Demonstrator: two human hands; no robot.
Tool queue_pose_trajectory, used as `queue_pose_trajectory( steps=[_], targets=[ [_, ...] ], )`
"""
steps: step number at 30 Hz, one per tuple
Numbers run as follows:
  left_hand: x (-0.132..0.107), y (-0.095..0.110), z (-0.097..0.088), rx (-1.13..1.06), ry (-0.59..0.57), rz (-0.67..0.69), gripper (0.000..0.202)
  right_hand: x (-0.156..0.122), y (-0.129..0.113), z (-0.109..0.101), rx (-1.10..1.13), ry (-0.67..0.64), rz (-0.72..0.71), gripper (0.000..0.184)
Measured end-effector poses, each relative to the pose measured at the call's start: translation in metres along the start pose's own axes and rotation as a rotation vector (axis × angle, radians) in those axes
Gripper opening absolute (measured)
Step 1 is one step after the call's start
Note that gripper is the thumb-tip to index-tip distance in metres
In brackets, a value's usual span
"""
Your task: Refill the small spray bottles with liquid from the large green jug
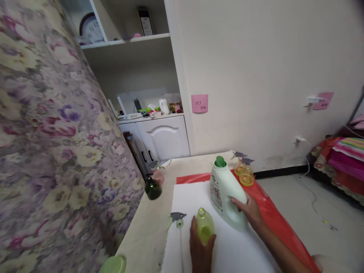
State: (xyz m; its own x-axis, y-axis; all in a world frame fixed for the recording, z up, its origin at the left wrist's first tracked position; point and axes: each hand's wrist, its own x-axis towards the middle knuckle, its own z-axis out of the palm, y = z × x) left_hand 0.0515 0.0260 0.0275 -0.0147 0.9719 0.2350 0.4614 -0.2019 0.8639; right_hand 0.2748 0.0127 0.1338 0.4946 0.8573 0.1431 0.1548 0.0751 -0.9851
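Note:
My left hand [200,246] is wrapped round a yellow-green see-through spray bottle [205,225] whose neck is uncapped. Some liquid seems to lie in its lower part. By its handle, my right hand [250,210] grips a large pale green detergent jug [223,191]. The jug tilts to the left, its green spout uncovered, and stands apart from the bottle. Left of the bottle, a grey and green spray trigger head [178,217] with a long thin tube lies on the white sheet [186,197].
Two yellowish spray bottles [246,177] stand at the table's back right. A dark green pump bottle [152,188] and a pinkish spray bottle [158,175] are at the left edge. A green round lid [113,264] sits near left. Red plastic [270,206] lies under the sheet.

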Motion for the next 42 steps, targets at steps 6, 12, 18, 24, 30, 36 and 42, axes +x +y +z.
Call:
queue_pose_trajectory(
  steps=[6,12,18,24,30,36,42],
  targets=[
    [-0.002,-0.003,0.003,0.03,0.013,-0.01,0.077,0.001,-0.018,-0.003,-0.017,0.056,-0.009,0.034],
    [-0.004,0.006,-0.001,-0.017,0.029,0.008,0.081,-0.005,-0.043,-0.04,-0.101,-0.001,0.004,0.037],
    [-0.009,0.022,-0.018,-0.132,0.043,-0.005,0.066,-0.022,-0.078,-0.079,-0.237,-0.179,0.004,0.047],
    [0.009,0.061,-0.047,-0.203,-0.016,0.068,0.045,-0.036,-0.104,-0.1,-0.41,-0.364,-0.047,0.039],
    [0.037,0.086,-0.061,-0.255,-0.166,0.181,0.035,-0.04,-0.12,-0.102,-0.498,-0.469,-0.11,0.032],
    [0.043,0.082,-0.061,-0.291,-0.272,0.191,0.029,-0.035,-0.13,-0.094,-0.527,-0.569,-0.188,0.05],
    [0.043,0.089,-0.066,-0.306,-0.314,0.192,0.027,-0.034,-0.129,-0.092,-0.582,-0.664,-0.182,0.053]
  ],
)
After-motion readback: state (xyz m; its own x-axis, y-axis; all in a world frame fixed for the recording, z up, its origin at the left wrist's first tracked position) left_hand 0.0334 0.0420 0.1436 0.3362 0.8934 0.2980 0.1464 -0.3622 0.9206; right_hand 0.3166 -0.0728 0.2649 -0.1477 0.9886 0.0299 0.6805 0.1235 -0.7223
